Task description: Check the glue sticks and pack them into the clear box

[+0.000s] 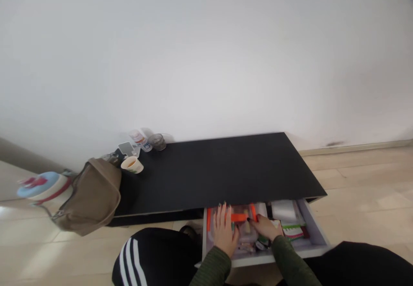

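A pulled-out white drawer (254, 259) holds a clear plastic box with orange edges (239, 218). My left hand (223, 230) lies flat on the left part of the box, its fingers stretched out and pointing away from me. At the box's right side, my right hand (266, 227) has its fingers bent around the orange edge; some fingertips are hidden. Beside my right hand are a clear plastic package (284, 212) and a green-and-white packet (293, 231). Small items (247, 247), too blurred to name, lie in front of the box.
The drawer belongs to a low black cabinet (219, 169) against a white wall. On its left end stand a paper cup with orange-brown liquid (132, 164), a glass (157, 141), a bottle (141, 140), a brown bag (95, 195) and a blue-lidded tumbler (48, 186). My knees flank the drawer.
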`<action>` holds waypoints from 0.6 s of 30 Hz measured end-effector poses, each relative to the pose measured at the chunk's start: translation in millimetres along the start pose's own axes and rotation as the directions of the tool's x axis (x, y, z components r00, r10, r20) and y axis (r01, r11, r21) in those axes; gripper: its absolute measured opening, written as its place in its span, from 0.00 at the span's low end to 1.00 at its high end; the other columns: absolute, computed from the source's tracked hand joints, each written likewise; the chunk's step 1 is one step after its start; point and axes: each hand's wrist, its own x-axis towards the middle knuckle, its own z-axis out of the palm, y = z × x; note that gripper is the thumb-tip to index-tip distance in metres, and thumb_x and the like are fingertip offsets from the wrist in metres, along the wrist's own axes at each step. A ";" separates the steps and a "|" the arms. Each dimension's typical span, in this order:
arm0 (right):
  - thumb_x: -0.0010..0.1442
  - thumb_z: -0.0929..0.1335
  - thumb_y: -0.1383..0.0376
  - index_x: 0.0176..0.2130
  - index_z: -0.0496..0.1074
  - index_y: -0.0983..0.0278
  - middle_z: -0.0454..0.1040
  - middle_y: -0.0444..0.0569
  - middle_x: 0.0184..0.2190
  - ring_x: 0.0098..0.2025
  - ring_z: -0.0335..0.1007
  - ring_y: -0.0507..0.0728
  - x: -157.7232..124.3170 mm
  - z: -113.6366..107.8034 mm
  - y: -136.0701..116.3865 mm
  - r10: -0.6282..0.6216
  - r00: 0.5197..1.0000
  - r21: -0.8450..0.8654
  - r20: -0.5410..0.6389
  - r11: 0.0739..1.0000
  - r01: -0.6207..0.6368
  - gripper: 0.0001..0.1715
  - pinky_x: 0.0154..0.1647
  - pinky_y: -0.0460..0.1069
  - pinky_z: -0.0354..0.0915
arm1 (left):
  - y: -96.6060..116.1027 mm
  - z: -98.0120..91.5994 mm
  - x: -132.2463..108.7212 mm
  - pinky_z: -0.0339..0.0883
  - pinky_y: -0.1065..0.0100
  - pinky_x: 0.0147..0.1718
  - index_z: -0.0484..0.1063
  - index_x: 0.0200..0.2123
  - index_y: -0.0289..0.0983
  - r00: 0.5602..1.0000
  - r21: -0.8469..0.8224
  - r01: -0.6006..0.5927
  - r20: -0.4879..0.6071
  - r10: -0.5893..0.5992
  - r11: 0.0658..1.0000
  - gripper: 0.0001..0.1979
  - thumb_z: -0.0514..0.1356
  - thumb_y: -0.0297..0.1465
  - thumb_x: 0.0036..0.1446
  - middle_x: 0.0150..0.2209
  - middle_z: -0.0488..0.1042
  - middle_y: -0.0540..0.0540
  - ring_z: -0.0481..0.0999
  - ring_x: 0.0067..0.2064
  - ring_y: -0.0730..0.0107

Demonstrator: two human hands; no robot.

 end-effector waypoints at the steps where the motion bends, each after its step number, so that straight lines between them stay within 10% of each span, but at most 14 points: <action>1: 0.62 0.63 0.54 0.40 0.75 0.68 0.79 0.59 0.39 0.43 0.75 0.61 -3.5 -2.4 1.6 -0.014 1.000 0.009 0.021 1.000 0.014 0.21 0.40 0.49 0.62 | -0.7 0.1 0.2 0.48 0.46 0.65 0.49 0.69 0.34 1.000 -0.005 0.000 -0.003 0.000 1.000 0.38 0.55 0.27 0.55 0.69 0.53 0.37 0.48 0.70 0.50; 18: 0.50 0.68 0.61 0.27 0.69 0.64 0.71 0.43 0.22 0.27 0.64 0.52 -41.7 -43.4 23.5 -0.055 0.998 0.262 0.028 0.964 0.046 0.08 0.28 0.45 0.54 | -1.7 -2.9 -4.6 0.45 0.45 0.65 0.45 0.70 0.33 0.999 -0.029 -0.038 0.001 0.039 0.999 0.37 0.52 0.34 0.60 0.69 0.53 0.35 0.50 0.70 0.50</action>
